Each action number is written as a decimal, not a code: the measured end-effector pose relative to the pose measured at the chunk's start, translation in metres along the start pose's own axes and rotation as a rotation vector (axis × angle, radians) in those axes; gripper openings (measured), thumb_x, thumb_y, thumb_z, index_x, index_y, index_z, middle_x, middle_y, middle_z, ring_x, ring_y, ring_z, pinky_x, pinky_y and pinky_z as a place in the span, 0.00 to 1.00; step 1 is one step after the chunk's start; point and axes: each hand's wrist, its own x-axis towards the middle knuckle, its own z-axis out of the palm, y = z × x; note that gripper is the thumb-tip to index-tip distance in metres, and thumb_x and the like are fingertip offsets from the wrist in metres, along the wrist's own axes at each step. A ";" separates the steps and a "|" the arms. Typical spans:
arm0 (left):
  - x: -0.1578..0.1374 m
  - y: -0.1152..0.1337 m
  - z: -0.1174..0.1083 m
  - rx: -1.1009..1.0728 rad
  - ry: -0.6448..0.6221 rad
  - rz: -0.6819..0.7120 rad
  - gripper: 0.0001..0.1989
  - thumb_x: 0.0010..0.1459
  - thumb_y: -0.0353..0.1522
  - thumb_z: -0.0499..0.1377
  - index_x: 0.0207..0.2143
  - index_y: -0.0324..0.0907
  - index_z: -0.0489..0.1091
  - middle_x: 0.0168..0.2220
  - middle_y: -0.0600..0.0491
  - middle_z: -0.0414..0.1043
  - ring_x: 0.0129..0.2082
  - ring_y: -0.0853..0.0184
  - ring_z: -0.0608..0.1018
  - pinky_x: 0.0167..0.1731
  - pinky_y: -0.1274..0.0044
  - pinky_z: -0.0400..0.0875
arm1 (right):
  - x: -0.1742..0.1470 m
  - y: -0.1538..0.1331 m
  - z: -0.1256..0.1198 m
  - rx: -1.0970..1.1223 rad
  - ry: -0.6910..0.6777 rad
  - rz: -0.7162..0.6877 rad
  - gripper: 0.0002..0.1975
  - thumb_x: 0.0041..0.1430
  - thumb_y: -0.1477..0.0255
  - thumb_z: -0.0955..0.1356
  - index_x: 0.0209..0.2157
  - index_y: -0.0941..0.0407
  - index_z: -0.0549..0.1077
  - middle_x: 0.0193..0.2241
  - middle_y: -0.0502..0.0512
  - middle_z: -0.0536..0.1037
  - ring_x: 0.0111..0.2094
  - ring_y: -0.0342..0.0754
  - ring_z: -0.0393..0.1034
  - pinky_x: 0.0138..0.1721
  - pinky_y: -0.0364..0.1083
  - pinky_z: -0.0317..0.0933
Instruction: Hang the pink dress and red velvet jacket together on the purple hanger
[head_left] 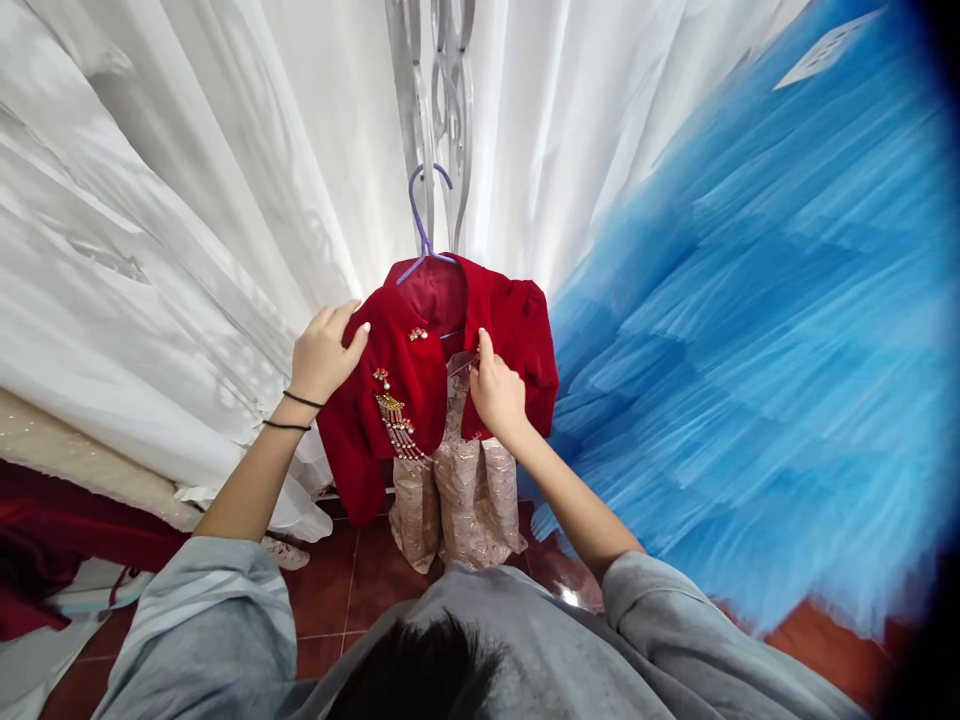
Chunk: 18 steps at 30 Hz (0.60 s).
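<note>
A small red velvet jacket (420,385) with gold tassel trim hangs on a purple hanger (421,225) hooked on a white metal stand (439,90). Under it hangs a pale pink patterned dress (457,495). My left hand (324,352) grips the jacket's left shoulder edge. My right hand (496,388) pinches the jacket's open front edge near the collar, fingers closed on the fabric.
White gowns (172,230) hang on the left and behind. A big blue tulle dress (765,330) fills the right. Red floor tiles (330,590) lie below, with dark red cloth (45,550) at the lower left.
</note>
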 end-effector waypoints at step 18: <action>0.077 0.028 0.044 -0.045 -0.011 0.353 0.18 0.70 0.38 0.45 0.37 0.42 0.72 0.35 0.48 0.75 0.37 0.60 0.73 0.52 0.60 0.61 | 0.037 -0.051 -0.029 0.664 0.343 -0.283 0.14 0.67 0.71 0.57 0.53 0.54 0.61 0.32 0.51 0.74 0.33 0.48 0.73 0.40 0.47 0.65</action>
